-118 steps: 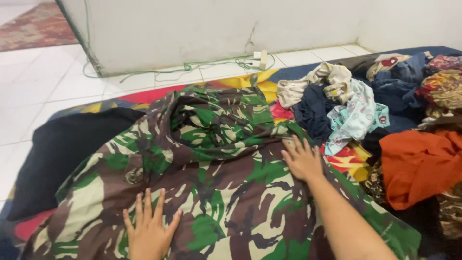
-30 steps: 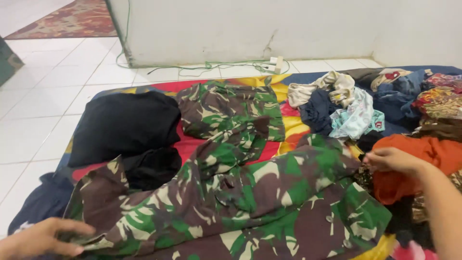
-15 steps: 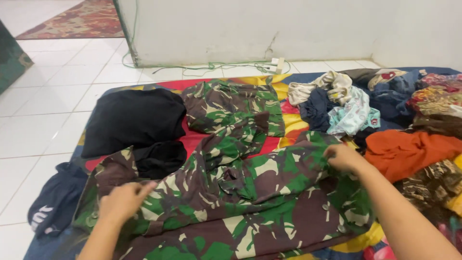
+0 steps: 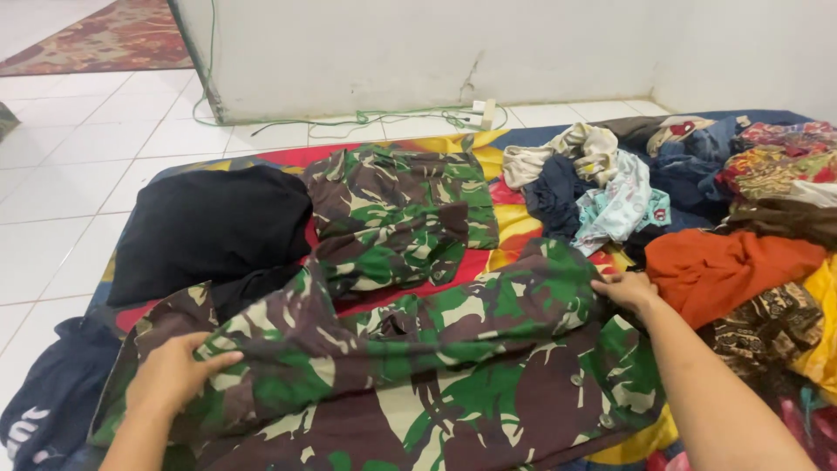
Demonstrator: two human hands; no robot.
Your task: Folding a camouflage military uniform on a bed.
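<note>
The left hand [image 4: 174,377] sits at about 8 o'clock, fingers curled and pinching the near-left edge of the camouflage shirt [image 4: 453,366], which lies spread across the near middle of the mat [image 4: 514,222]. The right hand [image 4: 626,290], at about 3 o'clock, grips the shirt's far-right edge between thumb and fingers. To fold it well, I judge both edges should be kept taut and level, so the cloth lies over itself without creases, with the buttons on the right turned inside.

Counted from the left:
- one navy garment [image 4: 52,401] at 8 o'clock
- one black garment [image 4: 209,228] at 10 o'clock
- one folded camouflage piece [image 4: 397,214] at 12 o'clock
- one loose pile of clothes [image 4: 697,192] at 2 o'clock, its pieces too tangled to count
- one orange cloth [image 4: 728,270] beside the right hand
</note>
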